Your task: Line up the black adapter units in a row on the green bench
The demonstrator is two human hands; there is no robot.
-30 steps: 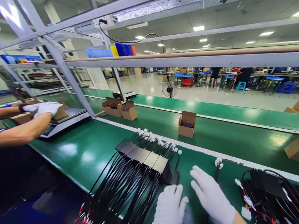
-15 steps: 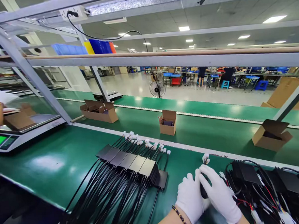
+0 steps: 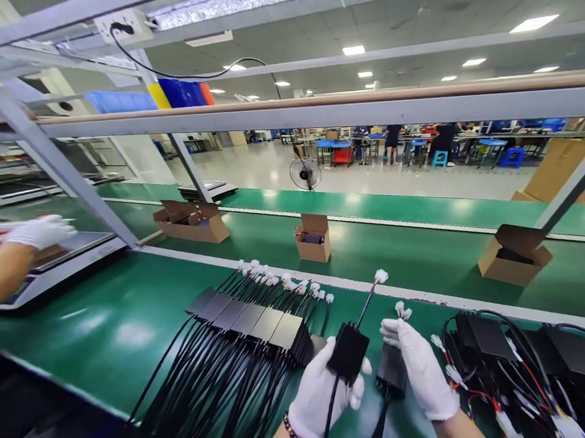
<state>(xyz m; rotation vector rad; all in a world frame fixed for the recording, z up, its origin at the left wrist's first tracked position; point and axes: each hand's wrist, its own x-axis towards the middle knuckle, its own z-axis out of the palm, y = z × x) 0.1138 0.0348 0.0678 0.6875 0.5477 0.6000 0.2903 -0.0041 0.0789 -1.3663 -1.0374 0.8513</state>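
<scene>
— What have you got in your hands?

— My left hand (image 3: 320, 392) is gloved and clenched round a black module (image 3: 348, 352), lifted off the green bench (image 3: 129, 324) at its near edge. One cable of it runs up to a white connector (image 3: 381, 276), another hangs down past my wrist. My right hand (image 3: 423, 370) is closed on a second black module (image 3: 392, 370), lower, just beside the first; I cannot tell whether it rests on the bench.

— And around them?

— Left of my left hand lies a neat row of modules (image 3: 252, 318), overlapping, their white plugs toward the far edge and their cables fanned toward the near edge. Right of my right hand sits a tangled heap of modules (image 3: 533, 369) with red and black wires.

— Anyone else?

— A co-worker's gloved hand (image 3: 40, 231) is over the scale (image 3: 50, 269) at the left end. On the belt beyond the bench's far edge stand open cardboard boxes: one (image 3: 314, 239) straight ahead, one (image 3: 513, 257) toward the right.
</scene>
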